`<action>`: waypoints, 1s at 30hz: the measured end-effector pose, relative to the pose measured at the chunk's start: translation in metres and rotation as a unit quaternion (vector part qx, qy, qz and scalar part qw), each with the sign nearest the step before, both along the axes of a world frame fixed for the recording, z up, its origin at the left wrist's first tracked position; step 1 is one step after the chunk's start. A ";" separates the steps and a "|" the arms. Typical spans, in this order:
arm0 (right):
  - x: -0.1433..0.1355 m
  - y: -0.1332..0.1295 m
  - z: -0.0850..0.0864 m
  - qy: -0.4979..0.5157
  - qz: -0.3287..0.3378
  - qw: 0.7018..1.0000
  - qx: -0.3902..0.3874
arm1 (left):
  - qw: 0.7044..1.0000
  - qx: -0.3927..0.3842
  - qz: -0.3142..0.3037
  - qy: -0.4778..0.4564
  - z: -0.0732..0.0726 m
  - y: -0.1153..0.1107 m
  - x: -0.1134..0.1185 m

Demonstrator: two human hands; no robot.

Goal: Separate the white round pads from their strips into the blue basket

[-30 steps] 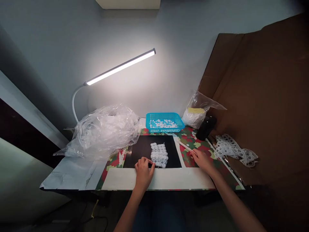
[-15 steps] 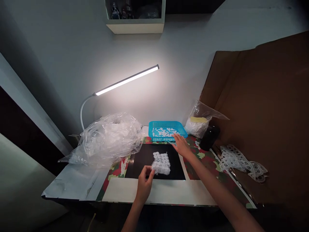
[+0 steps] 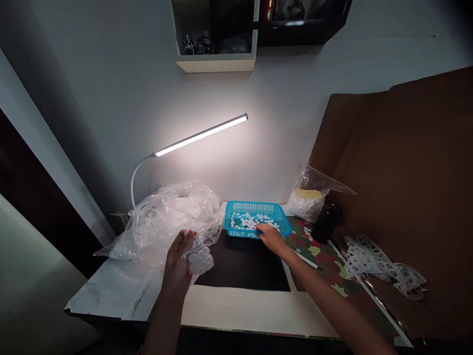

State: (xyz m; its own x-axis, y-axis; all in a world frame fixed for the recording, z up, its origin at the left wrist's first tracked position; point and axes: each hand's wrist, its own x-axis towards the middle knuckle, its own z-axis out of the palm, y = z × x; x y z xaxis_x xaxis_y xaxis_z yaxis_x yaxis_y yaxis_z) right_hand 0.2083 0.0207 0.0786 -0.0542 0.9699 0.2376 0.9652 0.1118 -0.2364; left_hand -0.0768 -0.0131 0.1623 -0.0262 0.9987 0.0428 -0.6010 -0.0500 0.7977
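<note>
My left hand [image 3: 178, 264] is raised over the left edge of the black mat [image 3: 242, 264]. Its thumb and fingers pinch a folded white cluster of small round pieces [image 3: 200, 257], which hangs to the right of the fingers. At the back of the mat sits a blue plastic basket [image 3: 284, 224] with perforated walls. Many small white discs [image 3: 247, 220] lie scattered on its bottom. My right hand [image 3: 272, 239] has its fingers closed over the basket's near rim, toward the right corner; its fingertips are partly hidden.
A large clear plastic bag [image 3: 177, 217] bulges at the left, below a lit lamp [image 3: 201, 134]. A smaller bag of white bits [image 3: 306, 204], a black cylinder [image 3: 327, 222], a slim white tool [image 3: 308, 260] and punched white strips [image 3: 380, 266] are on the right. Brown cardboard [image 3: 399, 162] stands there too.
My left hand has lifted the white cluster off the mat and moved left. The right hand has closed on the basket rim, and the basket has shifted slightly nearer and left. The view has tilted up.
</note>
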 end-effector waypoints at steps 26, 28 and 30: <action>-0.070 -0.040 0.133 0.549 0.141 0.821 0.071 | 0.938 0.185 -0.236 0.176 0.044 0.067 0.096; -0.069 -0.031 0.127 0.547 0.140 0.823 0.065 | 0.930 0.189 -0.256 0.182 0.041 0.071 0.099; -0.066 -0.026 0.125 0.535 0.122 0.833 0.066 | 0.924 0.192 -0.274 0.186 0.038 0.075 0.102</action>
